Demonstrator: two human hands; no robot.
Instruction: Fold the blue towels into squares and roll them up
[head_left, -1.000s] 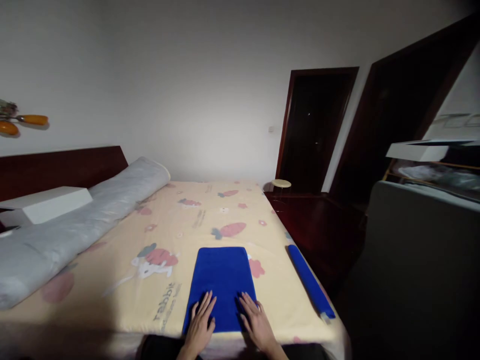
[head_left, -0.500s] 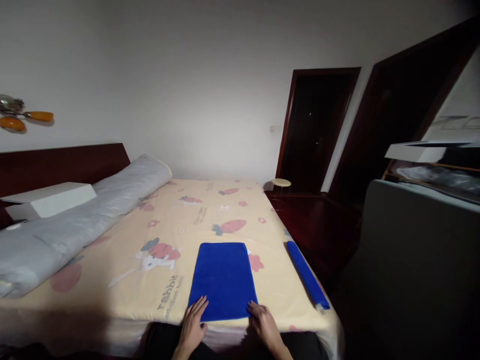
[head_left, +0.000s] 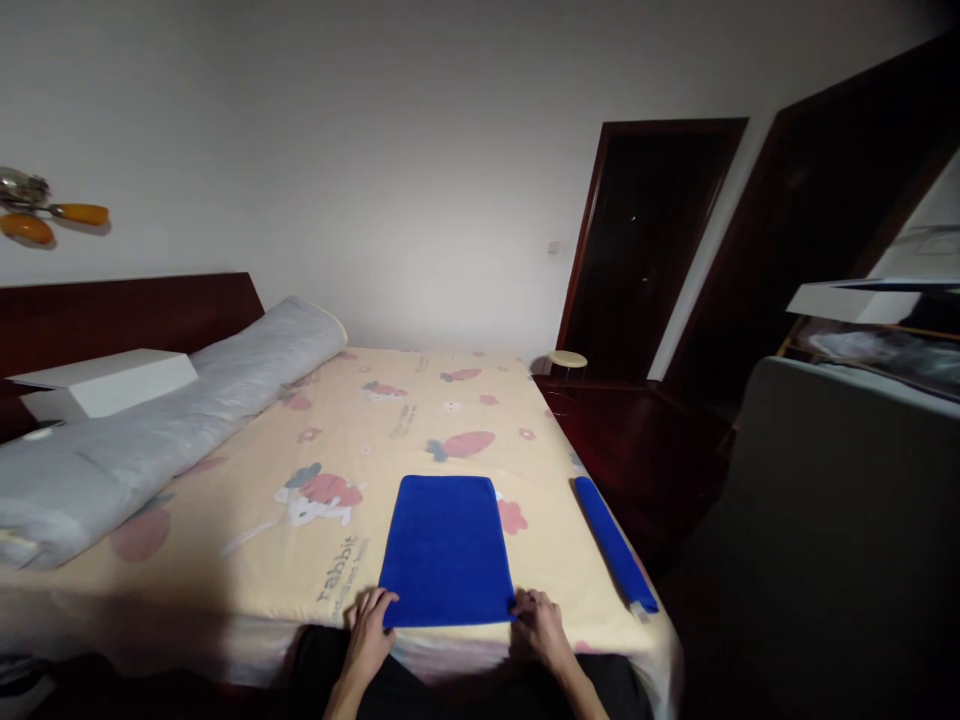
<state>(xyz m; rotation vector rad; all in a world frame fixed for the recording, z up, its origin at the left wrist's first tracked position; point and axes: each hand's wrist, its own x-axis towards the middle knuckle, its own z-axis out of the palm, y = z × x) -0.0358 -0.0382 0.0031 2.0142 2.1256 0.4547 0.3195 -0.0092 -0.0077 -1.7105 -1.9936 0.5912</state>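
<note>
A blue towel point(head_left: 448, 550) lies flat on the bed's patterned sheet, its near edge close to the edge of the bed. My left hand point(head_left: 370, 617) is closed at the near left corner, thumb below and fingertips on the cloth. At the near right corner, my right hand point(head_left: 538, 620) pinches the cloth with curled fingers. Off to the right, a rolled blue towel point(head_left: 615, 545) with a pale tag at its near end lies along the bed's side edge, touched by neither hand.
The bed sheet point(head_left: 277, 570) is pale yellow with carrots and rabbits. A grey rolled mattress or quilt point(head_left: 180, 420) lies along the headboard point(head_left: 135, 310), with a white box point(head_left: 139, 385) by it. Beyond the bed stands a round stool point(head_left: 568, 359); a dark grey panel point(head_left: 832, 500) rises at right.
Both hands slid back toward me and outward, from lying flat on the blue towel to its two near corners, where the fingers closed. The view shifted slightly.
</note>
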